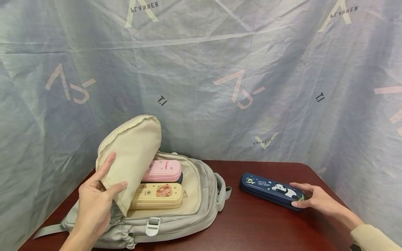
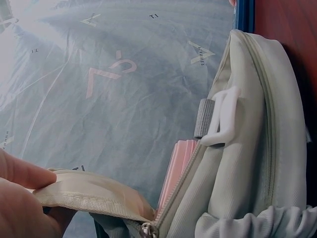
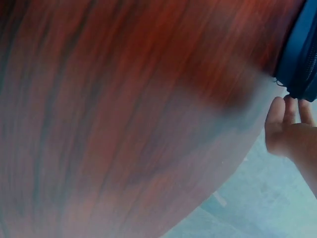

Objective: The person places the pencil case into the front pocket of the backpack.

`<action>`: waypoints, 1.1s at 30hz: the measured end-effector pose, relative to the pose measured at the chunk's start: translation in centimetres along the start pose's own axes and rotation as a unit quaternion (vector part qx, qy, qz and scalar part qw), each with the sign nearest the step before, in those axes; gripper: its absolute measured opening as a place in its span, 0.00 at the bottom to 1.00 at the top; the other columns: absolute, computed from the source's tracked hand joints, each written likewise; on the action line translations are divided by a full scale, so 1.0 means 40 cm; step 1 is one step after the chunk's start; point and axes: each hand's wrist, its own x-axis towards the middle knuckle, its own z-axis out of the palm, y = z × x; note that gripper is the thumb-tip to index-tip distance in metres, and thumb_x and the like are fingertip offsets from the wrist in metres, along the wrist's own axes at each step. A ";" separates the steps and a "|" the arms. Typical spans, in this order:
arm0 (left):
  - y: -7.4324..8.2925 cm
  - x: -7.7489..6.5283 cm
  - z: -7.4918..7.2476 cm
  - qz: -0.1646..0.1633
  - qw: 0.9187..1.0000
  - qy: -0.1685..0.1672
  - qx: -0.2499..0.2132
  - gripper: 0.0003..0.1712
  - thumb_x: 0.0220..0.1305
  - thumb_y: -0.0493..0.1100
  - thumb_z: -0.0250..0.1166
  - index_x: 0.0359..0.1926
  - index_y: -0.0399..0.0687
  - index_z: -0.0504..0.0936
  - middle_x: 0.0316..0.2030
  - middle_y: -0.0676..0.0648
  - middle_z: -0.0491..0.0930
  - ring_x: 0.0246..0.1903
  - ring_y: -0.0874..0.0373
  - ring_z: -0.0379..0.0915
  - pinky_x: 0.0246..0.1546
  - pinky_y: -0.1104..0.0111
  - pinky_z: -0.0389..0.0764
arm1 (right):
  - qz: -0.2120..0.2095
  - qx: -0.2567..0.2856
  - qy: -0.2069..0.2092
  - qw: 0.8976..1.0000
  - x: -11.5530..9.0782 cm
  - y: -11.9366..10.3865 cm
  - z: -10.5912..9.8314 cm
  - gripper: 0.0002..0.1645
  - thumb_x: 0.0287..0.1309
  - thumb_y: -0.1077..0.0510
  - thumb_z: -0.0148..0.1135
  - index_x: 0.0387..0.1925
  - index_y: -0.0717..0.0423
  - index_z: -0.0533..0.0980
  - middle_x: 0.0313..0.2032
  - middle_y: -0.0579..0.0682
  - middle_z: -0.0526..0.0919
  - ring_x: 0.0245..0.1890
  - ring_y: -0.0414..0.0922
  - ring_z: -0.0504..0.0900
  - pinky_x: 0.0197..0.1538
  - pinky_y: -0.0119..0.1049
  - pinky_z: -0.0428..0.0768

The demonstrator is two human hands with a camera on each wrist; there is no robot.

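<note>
A grey-green backpack lies on the table with its front flap folded up, showing the cream lining. My left hand pinches the edge of this flap between thumb and fingers, also seen in the left wrist view. Inside the opening lie a pink pencil case and a yellow pencil case; the flap covers their left ends. A dark case edge shows beneath the pink one. To the right, my right hand grips the near right end of a navy panda pencil case between thumb and fingers.
The dark red-brown table extends between the backpack and the right hand. A grey printed curtain hangs behind and along both sides. A carry loop sticks out on the backpack's right, and a strap trails left.
</note>
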 end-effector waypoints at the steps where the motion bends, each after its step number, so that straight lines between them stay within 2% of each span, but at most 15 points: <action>1: 0.000 0.000 0.001 0.001 1.000 -0.001 -0.001 0.52 0.58 0.13 0.64 0.78 0.56 0.71 0.81 0.49 0.55 0.73 0.56 0.60 0.54 0.76 0.80 | 0.011 -0.001 -0.002 1.000 -0.002 0.000 -0.002 0.46 0.60 0.55 0.78 0.73 0.71 0.69 0.68 0.75 0.70 0.60 0.59 0.76 0.47 0.33 0.82; 4: 0.001 0.000 0.001 0.002 1.000 -0.001 -0.002 0.52 0.57 0.13 0.64 0.78 0.55 0.71 0.81 0.49 0.56 0.73 0.56 0.61 0.54 0.76 0.81 | 0.029 0.015 -0.015 0.999 -0.004 -0.003 -0.005 0.45 0.63 0.54 0.76 0.74 0.70 0.67 0.69 0.76 0.68 0.62 0.66 0.73 0.48 0.38 0.81; 7: 0.001 0.000 0.002 0.003 1.000 0.001 -0.003 0.52 0.57 0.13 0.64 0.77 0.55 0.71 0.81 0.49 0.56 0.72 0.57 0.61 0.53 0.76 0.81 | 0.051 0.037 -0.022 0.998 -0.004 -0.004 -0.007 0.46 0.64 0.54 0.75 0.75 0.68 0.66 0.68 0.72 0.69 0.59 0.62 0.74 0.47 0.40 0.81; 11: 0.001 0.001 0.002 0.003 1.000 0.002 -0.002 0.52 0.57 0.13 0.64 0.77 0.55 0.71 0.81 0.49 0.56 0.71 0.57 0.62 0.53 0.76 0.81 | 0.077 0.075 -0.035 0.994 -0.003 0.001 -0.009 0.46 0.65 0.55 0.74 0.77 0.67 0.64 0.58 0.64 0.76 0.52 0.53 0.74 0.45 0.40 0.79; 16: 0.000 0.001 0.001 0.004 1.000 0.004 -0.001 0.52 0.57 0.13 0.64 0.77 0.55 0.72 0.81 0.47 0.56 0.71 0.57 0.63 0.54 0.76 0.81 | 0.093 0.092 -0.051 0.990 0.000 0.008 -0.012 0.48 0.65 0.55 0.73 0.79 0.64 0.61 0.45 0.56 0.76 0.48 0.51 0.72 0.45 0.42 0.73; 24: 0.000 0.001 0.002 0.003 1.000 0.005 0.001 0.52 0.57 0.13 0.65 0.77 0.55 0.72 0.81 0.47 0.56 0.72 0.57 0.62 0.54 0.76 0.80 | 0.074 0.123 -0.067 0.987 -0.005 0.019 -0.009 0.51 0.66 0.57 0.72 0.79 0.69 0.56 0.51 0.57 0.82 0.50 0.50 0.79 0.46 0.37 0.80; 33: 0.001 0.000 0.002 0.003 1.000 0.006 0.000 0.52 0.57 0.12 0.64 0.77 0.55 0.72 0.81 0.49 0.56 0.72 0.57 0.62 0.55 0.77 0.80 | 0.095 0.120 -0.061 0.986 -0.003 0.019 -0.008 0.50 0.67 0.55 0.72 0.80 0.69 0.57 0.55 0.57 0.81 0.51 0.49 0.79 0.48 0.37 0.81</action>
